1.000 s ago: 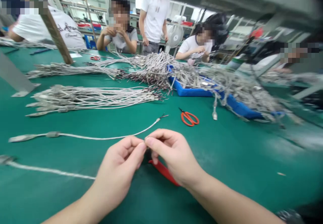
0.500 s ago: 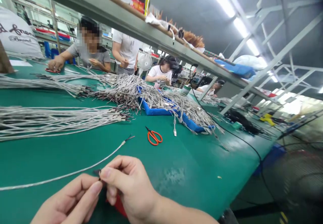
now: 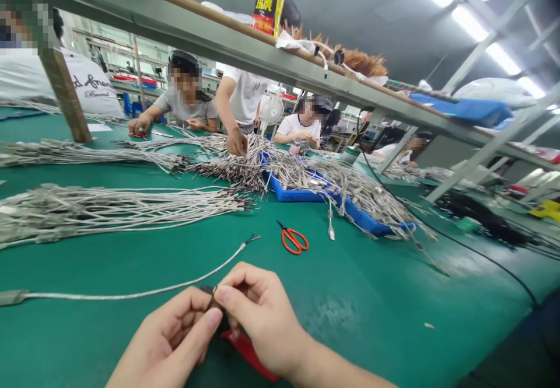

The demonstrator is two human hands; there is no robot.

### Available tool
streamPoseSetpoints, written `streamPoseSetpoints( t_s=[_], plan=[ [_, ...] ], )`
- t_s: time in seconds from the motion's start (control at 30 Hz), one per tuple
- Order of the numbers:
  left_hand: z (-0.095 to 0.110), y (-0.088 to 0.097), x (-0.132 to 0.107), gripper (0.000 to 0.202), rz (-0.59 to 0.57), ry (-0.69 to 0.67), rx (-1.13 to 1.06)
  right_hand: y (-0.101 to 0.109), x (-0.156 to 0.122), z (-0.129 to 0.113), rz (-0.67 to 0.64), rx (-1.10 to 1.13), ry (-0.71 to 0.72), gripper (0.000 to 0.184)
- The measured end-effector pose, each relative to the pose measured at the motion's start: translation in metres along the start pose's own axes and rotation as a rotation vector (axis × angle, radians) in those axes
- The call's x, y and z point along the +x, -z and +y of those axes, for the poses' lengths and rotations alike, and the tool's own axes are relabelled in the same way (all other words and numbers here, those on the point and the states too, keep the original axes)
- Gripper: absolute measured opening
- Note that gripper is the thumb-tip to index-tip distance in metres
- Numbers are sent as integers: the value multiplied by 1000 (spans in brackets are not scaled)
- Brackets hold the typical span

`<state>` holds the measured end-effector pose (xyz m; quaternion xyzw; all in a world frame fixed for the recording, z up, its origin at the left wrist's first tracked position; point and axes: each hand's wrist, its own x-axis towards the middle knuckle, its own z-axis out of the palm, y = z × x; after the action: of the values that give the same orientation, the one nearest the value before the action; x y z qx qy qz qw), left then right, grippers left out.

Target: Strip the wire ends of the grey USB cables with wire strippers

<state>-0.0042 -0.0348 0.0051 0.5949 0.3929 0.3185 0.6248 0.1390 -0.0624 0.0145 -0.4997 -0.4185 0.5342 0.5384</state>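
Note:
My left hand (image 3: 175, 335) and my right hand (image 3: 262, 318) meet low in the view, thumbs and fingertips pinched together. Between them is a thin dark wire (image 3: 212, 301), its ends hidden by the fingers. Below my right hand shows the red handle (image 3: 249, 356) of a tool with a dark part at my fingertips; whether that hand grips it is hidden. Just beyond lies a single white cable (image 3: 144, 293) with bare wire ends and a grey sleeve at its left end. Orange-handled scissors (image 3: 294, 240) rest farther off on the green table (image 3: 371, 300).
Bundled white cables (image 3: 131, 210) lie at the left. Blue trays (image 3: 301, 195) heaped with cables stand mid-table, with a loose plug (image 3: 331, 229) in front. A metal shelf (image 3: 210, 35) crosses overhead. A black cord (image 3: 481, 259) runs along the right. Several people sit or stand across the table.
The view has swung left, so things appear farther right. Across the table, a standing person's hand has reached down to the cable heap. My hands keep their pinch.

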Motion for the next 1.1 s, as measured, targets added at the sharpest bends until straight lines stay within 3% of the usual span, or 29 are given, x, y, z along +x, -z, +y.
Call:
streamPoseSetpoints(
  t_s=[0.17, 0.33, 0.43, 0.63, 0.87, 1.1],
  plan=[
    [2, 7, 1, 49, -96, -74, 182, 2, 2, -3, -45, 0, 22, 29],
    [4, 10, 0, 45, -148, -105, 228, 1, 6, 3, -100, 321, -150, 24],
    [4, 11, 1, 44, -168, -112, 237, 1, 5, 3, -123, 385, -173, 22],
    [6, 11, 3, 43, -190, -142, 264, 4, -3, -9, -24, -60, 155, 20],
    [-5, 8, -2, 27, -94, -91, 106, 1, 1, -3, -36, -27, -30, 25],
    [-7, 8, 0, 21, -34, -95, 52, 1, -2, 0, -55, -58, 69, 20]
  ],
)
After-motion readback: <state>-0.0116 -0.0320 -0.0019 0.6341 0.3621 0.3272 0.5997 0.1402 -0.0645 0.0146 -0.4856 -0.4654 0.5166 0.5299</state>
